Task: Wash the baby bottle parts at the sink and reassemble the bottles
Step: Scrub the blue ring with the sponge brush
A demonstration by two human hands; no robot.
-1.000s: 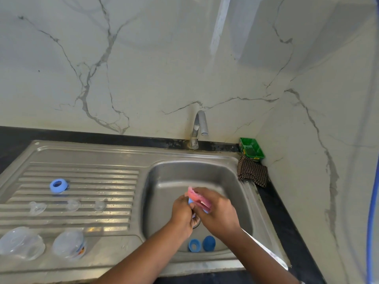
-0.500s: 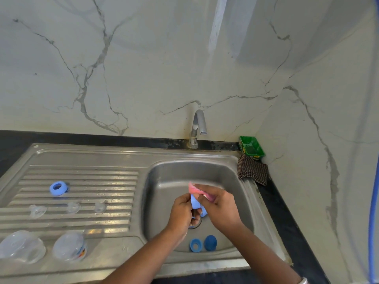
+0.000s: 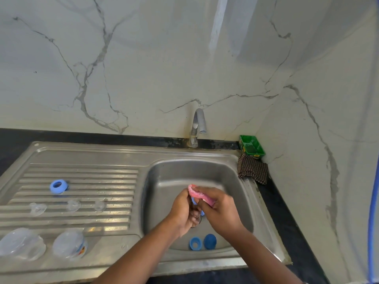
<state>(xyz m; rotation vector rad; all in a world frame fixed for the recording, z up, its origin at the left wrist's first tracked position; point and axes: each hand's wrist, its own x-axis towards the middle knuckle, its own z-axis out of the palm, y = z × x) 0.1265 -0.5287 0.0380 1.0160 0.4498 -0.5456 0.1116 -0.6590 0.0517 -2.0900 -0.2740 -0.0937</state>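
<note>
Over the sink basin, the right hand pinches a pink scrub pad in its fingers. It rubs a blue bottle ring, which the left hand grips just left of those fingers, mostly hidden. Two blue parts wait below both hands, slightly nearer the right.

Pink sponge, blue rings (one on steel drainboard), green box, checked brown cloth.
</note>
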